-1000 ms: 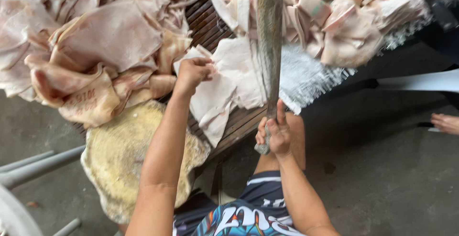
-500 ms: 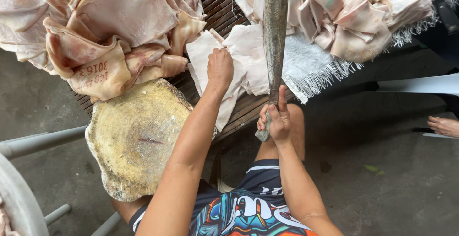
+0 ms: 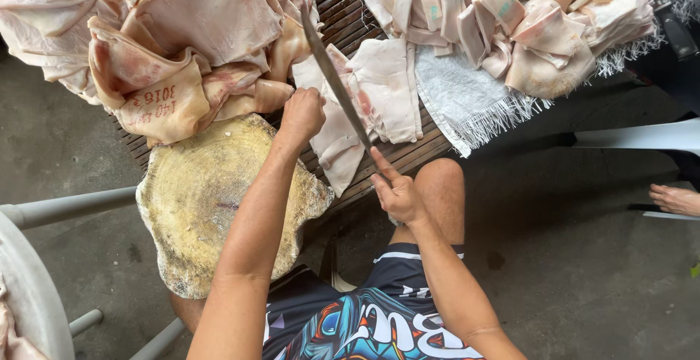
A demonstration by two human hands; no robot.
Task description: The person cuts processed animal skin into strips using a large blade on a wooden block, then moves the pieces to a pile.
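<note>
my left hand (image 3: 301, 114) grips a pork skin sheet (image 3: 343, 123) steady; my right hand (image 3: 397, 194) holds the long knife (image 3: 335, 79) angled over it.

Chopping block (image 3: 197, 207) top bare, easy reach from front. Heaped pork skin slabs (image 3: 160, 47) crowd its far edge. Long knife blade (image 3: 335, 76) slants across slatted table (image 3: 408, 149) between both hands, blocking middle. Cut strip pile (image 3: 525, 17) and white cloth (image 3: 467, 98) fill right side.

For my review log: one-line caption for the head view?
Left hand grips pork skin; right hand holds long knife beside wooden block.
</note>
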